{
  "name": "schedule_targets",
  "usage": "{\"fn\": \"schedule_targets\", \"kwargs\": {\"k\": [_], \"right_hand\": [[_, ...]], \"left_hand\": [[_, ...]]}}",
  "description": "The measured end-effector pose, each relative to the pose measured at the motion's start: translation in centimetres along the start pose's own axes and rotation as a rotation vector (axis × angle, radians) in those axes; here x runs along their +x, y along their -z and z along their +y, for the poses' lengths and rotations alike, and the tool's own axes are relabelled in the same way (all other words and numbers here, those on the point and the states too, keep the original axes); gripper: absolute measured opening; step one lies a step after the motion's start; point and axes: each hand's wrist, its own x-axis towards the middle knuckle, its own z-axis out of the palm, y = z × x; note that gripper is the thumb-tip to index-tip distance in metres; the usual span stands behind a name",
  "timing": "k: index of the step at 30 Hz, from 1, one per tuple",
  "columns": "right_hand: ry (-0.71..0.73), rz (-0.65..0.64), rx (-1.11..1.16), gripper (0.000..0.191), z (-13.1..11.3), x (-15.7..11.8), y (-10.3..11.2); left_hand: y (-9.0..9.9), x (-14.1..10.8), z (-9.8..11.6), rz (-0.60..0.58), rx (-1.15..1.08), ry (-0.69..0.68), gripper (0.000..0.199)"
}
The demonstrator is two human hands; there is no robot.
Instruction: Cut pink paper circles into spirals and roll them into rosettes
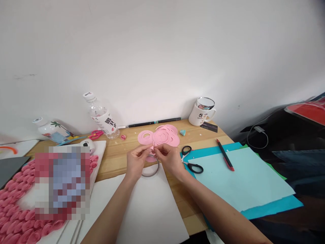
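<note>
My left hand (135,162) and my right hand (170,158) meet over the desk, fingertips pinched together on a small pink paper strip (153,148). Most of the strip is hidden by the fingers. Just behind it lies a pile of pink paper spirals (165,137), cut in round coils. Below my hands, a thin grey ring (157,169) rests partly on a white sheet (149,206). Black-handled scissors (195,168) lie beside my right hand, blades pointing toward it.
Rolled pink paper roses (15,200) cover a board at left, partly pixelated. A water bottle (104,118), black pen (154,122) and white mug (199,115) stand or lie along the wall. At right, a red-black pen (225,156) rests on pale blue paper (241,183).
</note>
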Motion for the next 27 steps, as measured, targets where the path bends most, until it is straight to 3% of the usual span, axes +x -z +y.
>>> {"fn": "schedule_targets", "kwargs": {"k": [7, 16, 27], "right_hand": [[0.023, 0.001, -0.049, 0.018, -0.35, -0.06, -0.01], [0.029, 0.065, -0.166, 0.012, -0.46, -0.22, -0.23], [0.019, 0.042, -0.144, 0.013, -0.46, -0.13, -0.15]], "left_hand": [[-0.08, -0.03, -0.28, 0.03, -0.051, 0.039, 0.017], [-0.75, -0.68, 0.43, 0.028, 0.117, -0.156, 0.011], [-0.44, -0.34, -0.02, 0.034, 0.096, -0.095, 0.012]]}}
